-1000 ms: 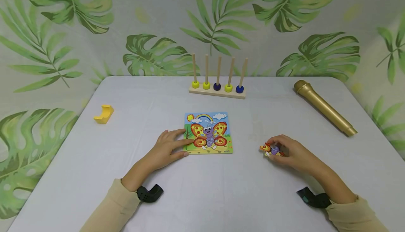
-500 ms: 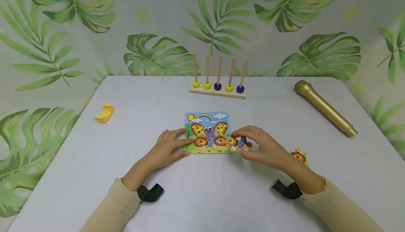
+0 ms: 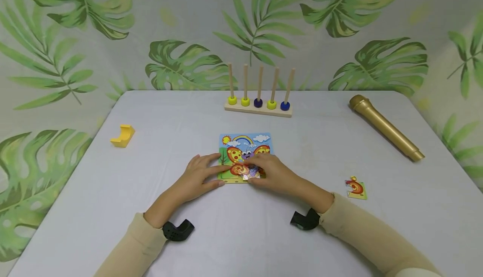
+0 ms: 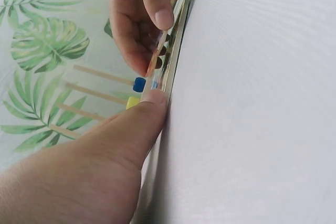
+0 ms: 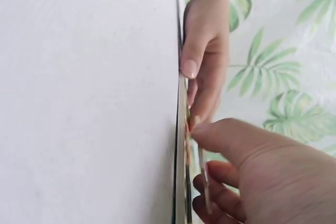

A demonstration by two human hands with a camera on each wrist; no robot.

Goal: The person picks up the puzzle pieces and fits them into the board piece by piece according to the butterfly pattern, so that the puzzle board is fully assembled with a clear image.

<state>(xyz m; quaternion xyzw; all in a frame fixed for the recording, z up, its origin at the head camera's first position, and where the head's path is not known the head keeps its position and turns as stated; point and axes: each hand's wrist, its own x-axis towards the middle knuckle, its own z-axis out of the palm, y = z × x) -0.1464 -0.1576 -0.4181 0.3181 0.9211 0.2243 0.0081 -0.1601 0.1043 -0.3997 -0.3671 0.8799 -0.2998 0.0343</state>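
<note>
A square butterfly jigsaw puzzle board (image 3: pixel 226 151) lies on the table in the head view. My left hand (image 3: pixel 198 180) rests at its left edge with fingers spread, fingertips on the board. Over the board's lower middle, my right hand (image 3: pixel 281 178) pinches a puzzle piece (image 3: pixel 252 173) between thumb and fingers. That puzzle piece (image 5: pixel 203 169) is seen edge-on in the right wrist view, slightly tilted and a little apart from the board. Part of the butterfly picture is hidden under the right hand. Another puzzle piece (image 3: pixel 356 188), with an orange wing, lies to the right.
Behind the board stands a wooden peg rack (image 3: pixel 258 109) with yellow and blue beads. A gold microphone (image 3: pixel 386 128) lies at the far right, and a yellow block (image 3: pixel 123 136) at the far left of the white table (image 3: pixel 170 113).
My right hand has carried the puzzle piece leftward from the table onto the space above the board. The other piece, hidden at first, is now uncovered. My left hand has stayed in place.
</note>
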